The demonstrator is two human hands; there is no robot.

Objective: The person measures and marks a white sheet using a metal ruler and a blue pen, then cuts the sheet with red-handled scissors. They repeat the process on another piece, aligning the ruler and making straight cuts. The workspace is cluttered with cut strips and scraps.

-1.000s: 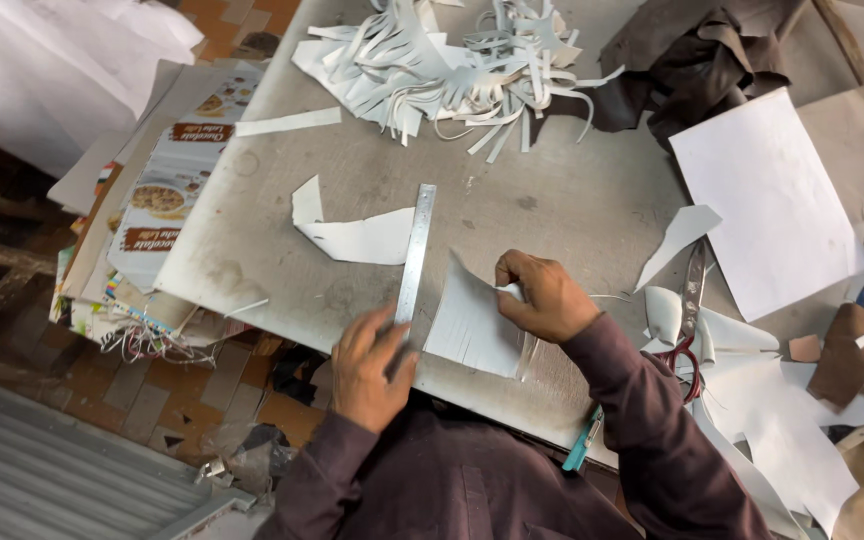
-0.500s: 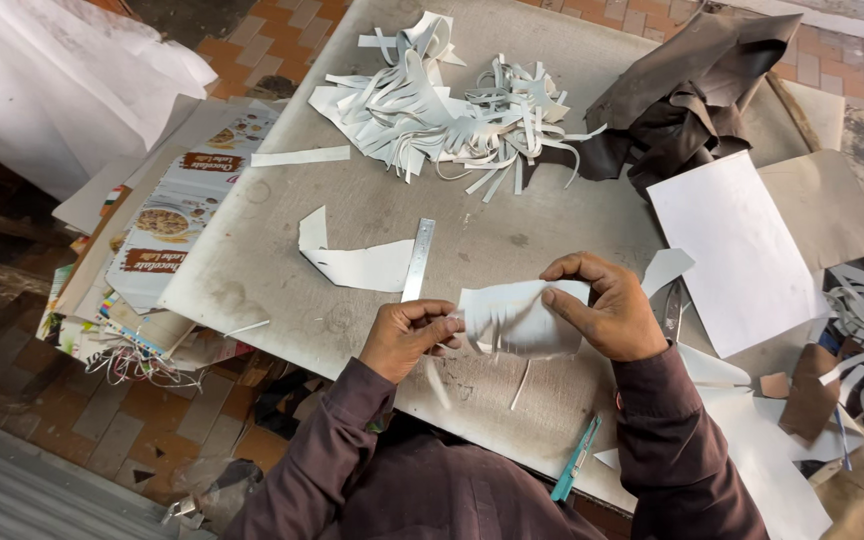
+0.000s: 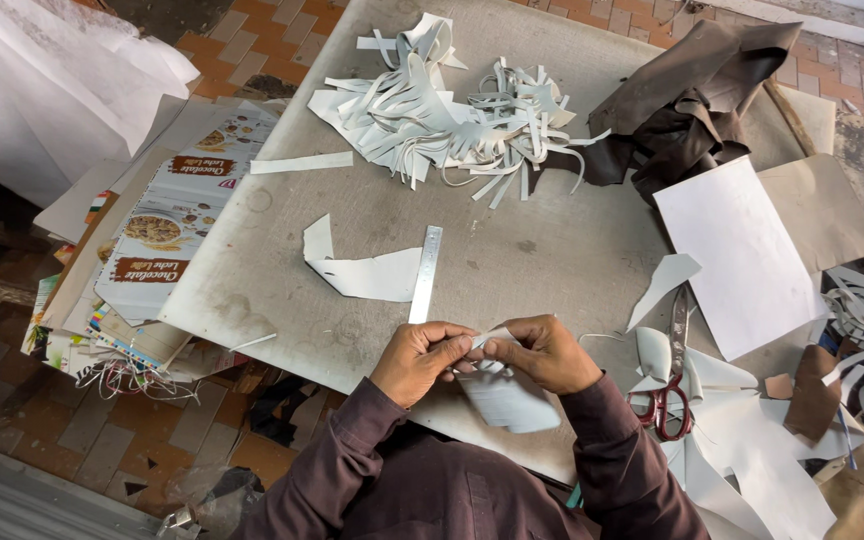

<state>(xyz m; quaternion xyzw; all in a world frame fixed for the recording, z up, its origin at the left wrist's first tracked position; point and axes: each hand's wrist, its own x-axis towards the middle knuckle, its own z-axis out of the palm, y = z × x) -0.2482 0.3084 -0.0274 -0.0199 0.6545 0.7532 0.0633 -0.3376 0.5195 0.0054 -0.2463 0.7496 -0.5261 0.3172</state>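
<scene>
Both hands low-centre frame: left hand (image 3: 420,358) & right hand (image 3: 542,352) pinch white sheet piece (image 3: 507,398), just below steel ruler (image 3: 426,274).

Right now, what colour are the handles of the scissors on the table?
Red. The scissors lie right of the hands; the head view, the only one, shows their handles clearly.

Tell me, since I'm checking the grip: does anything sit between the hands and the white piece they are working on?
Nothing visible does. The left hand and right hand both pinch the top edge of the white piece directly, over the table. The metal ruler lies just beyond, apart.
</scene>
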